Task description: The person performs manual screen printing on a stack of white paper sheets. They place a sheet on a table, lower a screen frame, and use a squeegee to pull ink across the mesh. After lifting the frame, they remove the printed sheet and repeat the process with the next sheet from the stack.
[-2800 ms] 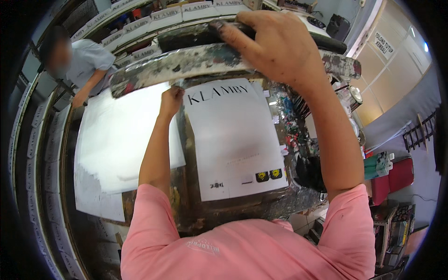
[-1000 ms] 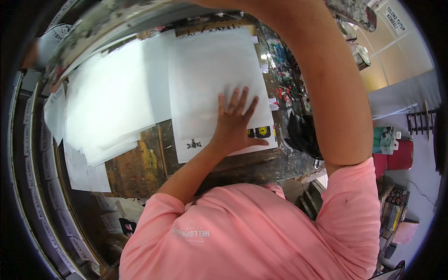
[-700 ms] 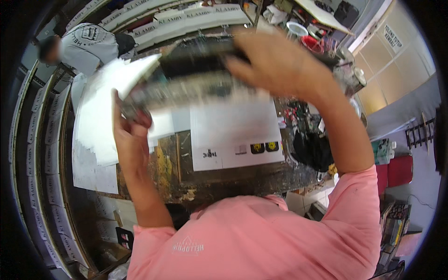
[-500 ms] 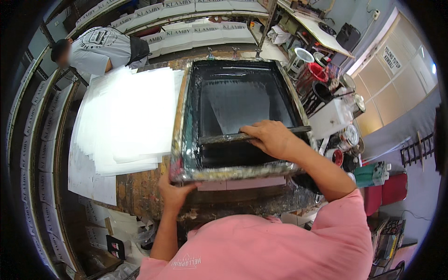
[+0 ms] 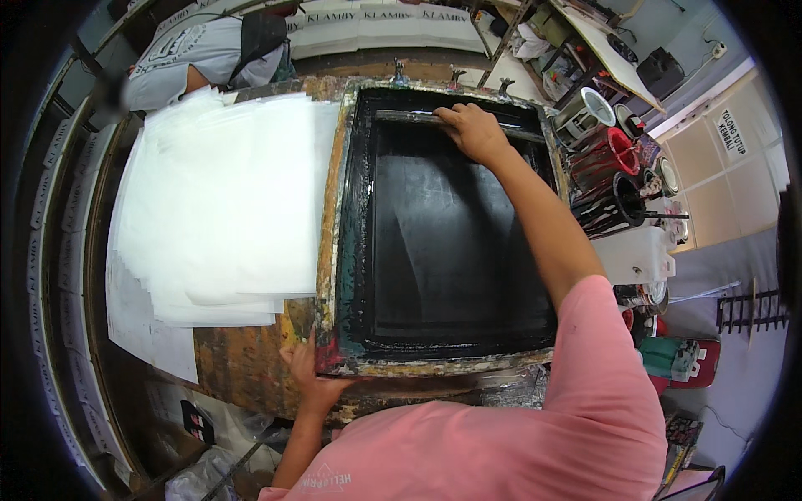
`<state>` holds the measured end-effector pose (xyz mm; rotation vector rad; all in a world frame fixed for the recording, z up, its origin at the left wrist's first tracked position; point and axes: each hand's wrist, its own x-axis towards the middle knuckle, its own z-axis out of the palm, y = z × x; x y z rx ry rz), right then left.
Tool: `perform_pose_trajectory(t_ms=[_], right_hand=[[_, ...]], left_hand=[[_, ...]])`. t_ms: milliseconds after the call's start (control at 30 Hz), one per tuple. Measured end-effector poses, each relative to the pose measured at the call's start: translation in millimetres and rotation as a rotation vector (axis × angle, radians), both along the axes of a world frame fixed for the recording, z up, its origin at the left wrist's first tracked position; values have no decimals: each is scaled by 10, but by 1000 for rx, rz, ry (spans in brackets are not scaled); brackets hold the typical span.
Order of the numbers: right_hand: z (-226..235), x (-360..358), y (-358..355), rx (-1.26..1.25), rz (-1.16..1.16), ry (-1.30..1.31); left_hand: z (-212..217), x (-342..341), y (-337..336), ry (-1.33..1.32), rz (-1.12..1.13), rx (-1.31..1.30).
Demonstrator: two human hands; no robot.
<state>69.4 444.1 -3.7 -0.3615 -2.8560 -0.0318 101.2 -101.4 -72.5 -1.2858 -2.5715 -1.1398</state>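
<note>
A screen-printing frame (image 5: pixel 443 366) with paint-stained edges lies on the worktable, its mesh (image 5: pixel 451 259) coated in dark ink. My right hand (image 5: pixel 476 134) grips a long squeegee (image 5: pixel 403 117) at the far end of the mesh, the arm stretched over the screen. Down at the near left corner, my left hand (image 5: pixel 309 376) holds the frame, thumb along the front edge and fingers curled at its side. Whatever lies beneath the screen is hidden. Just left of it is a broad stack of white sheets (image 5: pixel 225 200).
Ink-smeared cans and tubs, among them a red-stained bucket (image 5: pixel 614 150) and a white plastic container (image 5: pixel 635 255), crowd the right side. Clamps (image 5: pixel 457 78) stand at the screen's far edge. A person in a grey shirt (image 5: pixel 188 67) bends beyond the paper. Shelves (image 5: pixel 79 250) line the left.
My right hand has pushed the squeegee from the near part of the mesh to its far end. The pink sheet seen under the frame's near edge is now hidden. The view has shifted.
</note>
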Motion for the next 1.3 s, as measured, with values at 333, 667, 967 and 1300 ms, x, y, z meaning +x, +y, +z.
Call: perform_pose_trajectory(t_ms=[333,667,967,1300], right_hand=[[-124,315,-539,29,-20,94],[-74,1997,-2329,-147,7,33],[540,2381,-2935,-237,-65,-155],[1236,2350,-3144,115,-155,332]], left_hand=[[171,28,21,-29,90,-150],[93,45,-2,14,88,-83],[51,63,-11,35,109,7],[956,223,445,-649,13,767]])
